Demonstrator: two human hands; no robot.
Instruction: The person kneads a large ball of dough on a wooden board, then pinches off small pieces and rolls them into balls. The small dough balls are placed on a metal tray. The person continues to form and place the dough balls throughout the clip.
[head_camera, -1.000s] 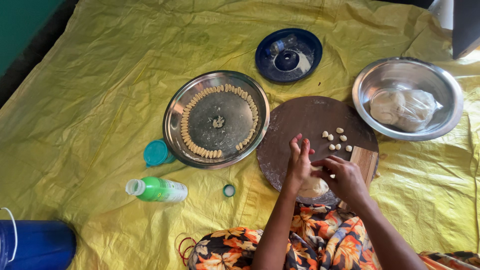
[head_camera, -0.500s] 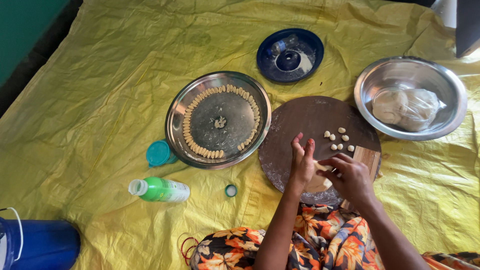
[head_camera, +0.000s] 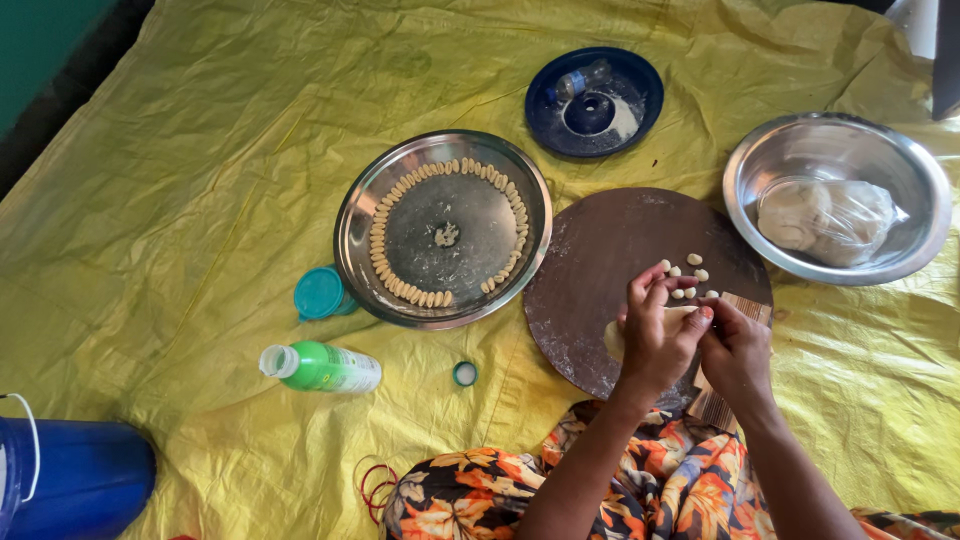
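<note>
The left hand (head_camera: 655, 335) and right hand (head_camera: 735, 350) together pinched a dough lump (head_camera: 680, 315), fingers closed, just short of the small dough pieces (head_camera: 685, 280) on the round board (head_camera: 600, 270).

A round board (head_camera: 600, 270) lies in front of the person, with small dough pieces (head_camera: 686, 278) on its far right part. Left of it sits a steel tray (head_camera: 362, 262) ringed inside with shaped pieces (head_camera: 378, 240), and right of it a bowl (head_camera: 760, 160) holding bagged dough (head_camera: 825, 220). A bottle (head_camera: 322, 366) lies near the tray's left, a bucket (head_camera: 70, 475) far left.
</note>
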